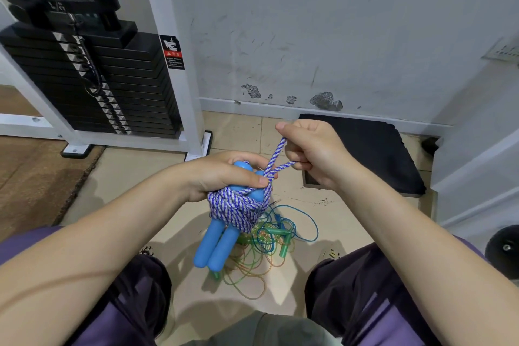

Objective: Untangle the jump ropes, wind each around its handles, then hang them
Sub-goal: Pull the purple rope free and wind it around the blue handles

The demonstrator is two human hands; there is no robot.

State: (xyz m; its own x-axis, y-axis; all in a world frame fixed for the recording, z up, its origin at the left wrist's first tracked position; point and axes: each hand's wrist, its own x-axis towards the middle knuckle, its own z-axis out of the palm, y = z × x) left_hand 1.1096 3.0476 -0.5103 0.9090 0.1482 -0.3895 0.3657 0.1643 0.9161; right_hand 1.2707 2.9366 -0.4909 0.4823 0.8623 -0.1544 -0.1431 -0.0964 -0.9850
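Note:
A blue-and-white braided jump rope (238,209) is wound thickly around its two blue handles (216,246), which lie side by side and point down. My left hand (224,173) grips the top of the handles above the winding. My right hand (309,152) holds a short loop of the same rope, pulled up and to the right from the bundle. On the floor below lies a tangle of thin green, orange and blue ropes (269,241) with small green handles, partly hidden behind the blue handles.
A black weight stack (92,81) in a white frame stands at the left. A dark mat (365,149) lies against the scuffed wall at the right. A round black weight (504,250) sits at the far right edge. My knees flank the tangle.

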